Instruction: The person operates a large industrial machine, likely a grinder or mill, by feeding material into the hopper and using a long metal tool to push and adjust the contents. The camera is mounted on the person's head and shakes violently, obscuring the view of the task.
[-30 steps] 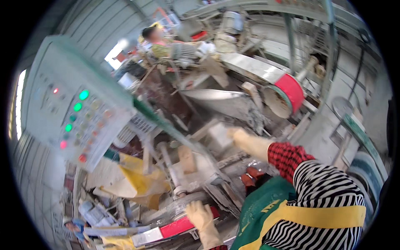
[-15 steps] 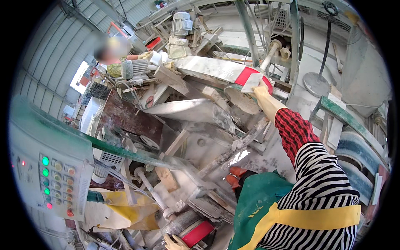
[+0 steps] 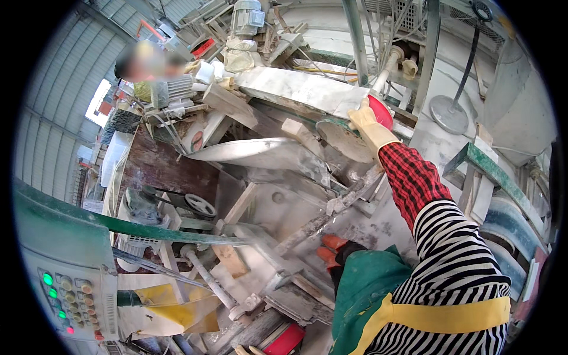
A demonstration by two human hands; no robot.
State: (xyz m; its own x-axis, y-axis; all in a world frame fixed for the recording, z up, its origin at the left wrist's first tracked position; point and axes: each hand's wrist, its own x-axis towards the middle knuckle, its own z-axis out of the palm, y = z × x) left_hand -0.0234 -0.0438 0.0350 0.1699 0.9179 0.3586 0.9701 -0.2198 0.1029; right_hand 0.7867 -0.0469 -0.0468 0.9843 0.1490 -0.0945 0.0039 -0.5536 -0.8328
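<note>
My right hand (image 3: 370, 127), in a pale glove, reaches to the near end of a long belt machine with a red roller end (image 3: 381, 112). Its fingers are closed at the edge of a flat pale tile (image 3: 346, 100). That tile lies on the belt, level with the whitish surface (image 3: 296, 87) running off to the left; the join between them is hard to see. At the bottom edge only the gloved fingertips of my left hand (image 3: 249, 351) show, apart from each other, beside a second red roller end (image 3: 285, 340). The rest of that hand is out of view.
A control panel (image 3: 74, 296) with lit buttons stands at the lower left, below a green rail (image 3: 165, 231). Wooden blocks (image 3: 236, 112) and a curved metal sheet (image 3: 254, 151) lie below the belt. Another person (image 3: 142, 65) is at the far left. Green frame parts (image 3: 497, 168) stand at right.
My right hand has brought the pale tile down onto the belt end, covering part of the red. The view has shifted, and less of my left hand shows at the bottom edge.
</note>
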